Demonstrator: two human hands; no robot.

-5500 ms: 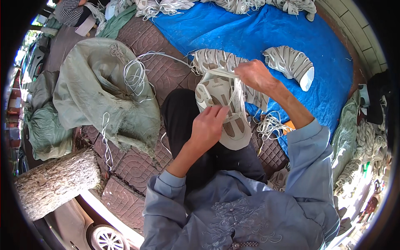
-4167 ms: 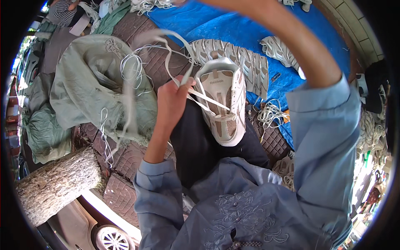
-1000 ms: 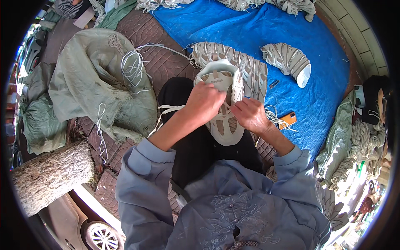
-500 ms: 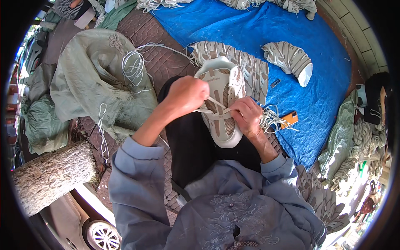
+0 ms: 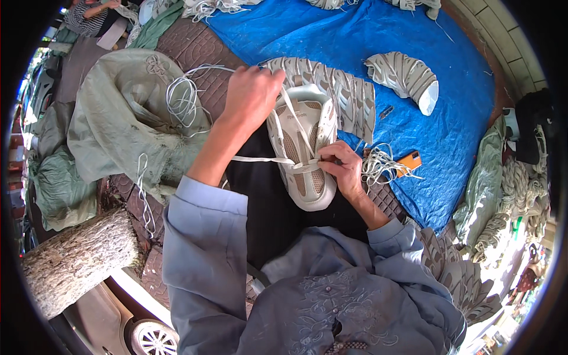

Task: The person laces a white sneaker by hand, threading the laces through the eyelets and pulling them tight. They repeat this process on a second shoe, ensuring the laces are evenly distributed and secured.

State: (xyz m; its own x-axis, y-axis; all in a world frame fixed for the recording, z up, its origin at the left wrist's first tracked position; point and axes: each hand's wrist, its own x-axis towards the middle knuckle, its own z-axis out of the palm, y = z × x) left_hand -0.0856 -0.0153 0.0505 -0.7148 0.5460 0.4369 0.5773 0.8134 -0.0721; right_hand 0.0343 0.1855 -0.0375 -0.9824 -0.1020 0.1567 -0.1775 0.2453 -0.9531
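Note:
A beige and white sneaker (image 5: 294, 110) rests on my lap, its toe toward me. My left hand (image 5: 251, 94) is closed on a flat white shoelace (image 5: 299, 123), raised near the shoe's collar. From that hand the lace runs taut down to the lower eyelets, above the toe. A second length of lace stretches left from the eyelets across my dark trousers. My right hand (image 5: 346, 168) pinches the sneaker's right edge by the lowest lace row, thumb and forefinger together; whether lace is caught in that pinch is hidden.
On a blue tarp (image 5: 449, 157) lie a row of nested shoe uppers (image 5: 349, 100), a curved stack of uppers (image 5: 402, 77), a bundle of laces (image 5: 378, 165) and an orange phone (image 5: 409, 163). Left are a pale sack (image 5: 112, 118) and a log (image 5: 83, 254). Another person (image 5: 89, 21) sits far left.
My left hand has moved up and left, drawing the lace out longer toward the shoe's collar. My right hand stays at the shoe's right edge, shifted slightly.

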